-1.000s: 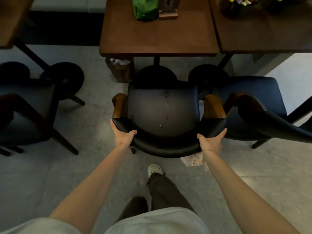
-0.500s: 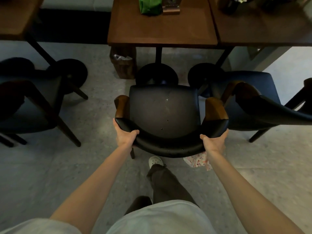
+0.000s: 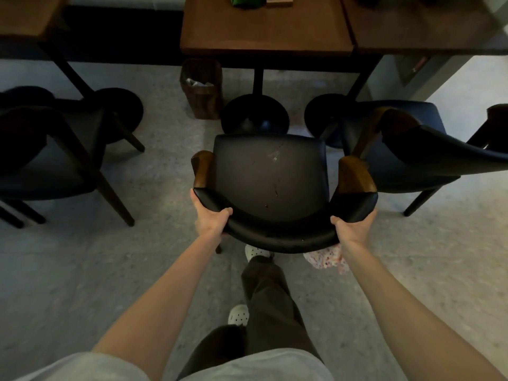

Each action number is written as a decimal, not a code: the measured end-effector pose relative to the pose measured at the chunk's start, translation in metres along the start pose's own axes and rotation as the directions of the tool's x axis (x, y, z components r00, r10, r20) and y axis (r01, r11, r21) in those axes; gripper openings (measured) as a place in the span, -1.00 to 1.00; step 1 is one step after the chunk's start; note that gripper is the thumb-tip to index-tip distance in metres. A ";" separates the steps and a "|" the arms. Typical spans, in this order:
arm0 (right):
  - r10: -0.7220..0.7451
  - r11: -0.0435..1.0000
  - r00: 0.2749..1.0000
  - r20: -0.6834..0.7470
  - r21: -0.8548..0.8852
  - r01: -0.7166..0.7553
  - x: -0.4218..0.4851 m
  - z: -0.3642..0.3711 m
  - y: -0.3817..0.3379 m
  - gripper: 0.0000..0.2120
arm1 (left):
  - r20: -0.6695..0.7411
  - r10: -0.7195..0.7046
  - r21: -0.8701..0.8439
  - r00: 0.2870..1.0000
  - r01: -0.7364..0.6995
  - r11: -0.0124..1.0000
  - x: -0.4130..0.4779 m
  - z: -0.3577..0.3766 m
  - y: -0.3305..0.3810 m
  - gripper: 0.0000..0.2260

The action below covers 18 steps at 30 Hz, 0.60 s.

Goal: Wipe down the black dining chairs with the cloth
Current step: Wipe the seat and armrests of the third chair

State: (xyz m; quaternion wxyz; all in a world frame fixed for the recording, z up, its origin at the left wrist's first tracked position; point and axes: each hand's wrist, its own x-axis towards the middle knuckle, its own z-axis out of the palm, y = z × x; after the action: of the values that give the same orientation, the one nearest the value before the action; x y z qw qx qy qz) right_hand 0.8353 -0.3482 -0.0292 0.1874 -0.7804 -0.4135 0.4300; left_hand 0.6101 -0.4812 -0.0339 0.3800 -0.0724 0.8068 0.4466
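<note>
Head view, nearest first: a pale shirt hem [image 3: 247, 367], dark trousers [image 3: 272, 298] and two white perforated clogs [image 3: 238, 314], one foot ahead of the other on the grey speckled floor [image 3: 82, 270]. Two bare forearms reach forward, well apart.

The left hand [image 3: 210, 220] clamps the left end of the curved backrest [image 3: 275, 239] of one black dining chair [image 3: 270, 174], thumb lying over the top, fingers hidden behind. The right hand [image 3: 354, 226] is wrapped round the right end in the same way. One white floral cloth [image 3: 325, 259] hangs just under the right wrist, behind the backrest; whether the fingers also pinch it cannot be told.

The chair stands square in front of the person, its padded seat scuffed with pale marks, and two brown wooden armrest ends [image 3: 354, 174] rise at either side of the seat.

Two more dark chairs flank it: one on the left [image 3: 49, 160], one with a bluish seat on the right [image 3: 398, 149], close beside the held chair.

Beyond lie four round black pedestal bases [image 3: 254, 114], and one brown woven bin [image 3: 202, 89] holding white paper stands just left of the middle base.

Farthest are three brown wooden tabletops; the middle one [image 3: 264, 28] carries one green packet [image 3: 244, 0] at its far edge.
</note>
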 end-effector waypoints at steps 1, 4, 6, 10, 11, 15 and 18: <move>0.000 1.000 1.000 -0.007 -0.002 0.000 -0.002 0.000 0.004 -0.08 | 0.002 0.001 0.002 1.000 -0.001 1.000 -0.001 -0.002 -0.002 -0.05; 0.004 1.000 1.000 -0.030 -0.017 -0.004 -0.011 -0.004 0.016 -0.10 | 0.008 0.004 0.012 1.000 -0.005 1.000 -0.004 -0.007 -0.009 -0.04; 0.012 1.000 1.000 -0.027 -0.021 -0.012 -0.013 -0.005 0.020 -0.10 | 0.011 0.014 0.029 1.000 -0.015 0.999 -0.005 -0.009 -0.012 -0.04; 0.005 0.999 1.000 -0.012 -0.042 -0.006 -0.012 -0.008 0.021 -0.07 | 0.003 0.012 0.047 1.000 -0.013 0.999 -0.006 -0.009 -0.013 -0.04; 0.005 0.999 1.000 -0.007 -0.053 -0.006 -0.012 -0.009 0.021 -0.07 | 0.002 0.012 0.053 1.000 -0.012 0.999 -0.007 -0.009 -0.013 -0.04; 0.007 0.996 0.999 0.042 -0.094 -0.003 -0.008 -0.013 0.019 -0.04 | 0.003 0.016 0.079 1.000 -0.016 0.997 -0.006 -0.009 -0.014 -0.05; -0.005 0.993 0.995 0.097 -0.117 0.017 -0.004 -0.017 0.018 -0.04 | 0.069 0.012 0.081 0.998 -0.017 0.997 -0.002 -0.012 -0.013 -0.03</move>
State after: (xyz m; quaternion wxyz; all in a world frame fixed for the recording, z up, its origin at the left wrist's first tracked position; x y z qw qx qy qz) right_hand 0.8567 -0.3608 -0.0293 0.1234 -0.7660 -0.4509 0.4412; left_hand 0.6105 -0.4990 -0.0375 0.4067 -0.0358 0.8114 0.4182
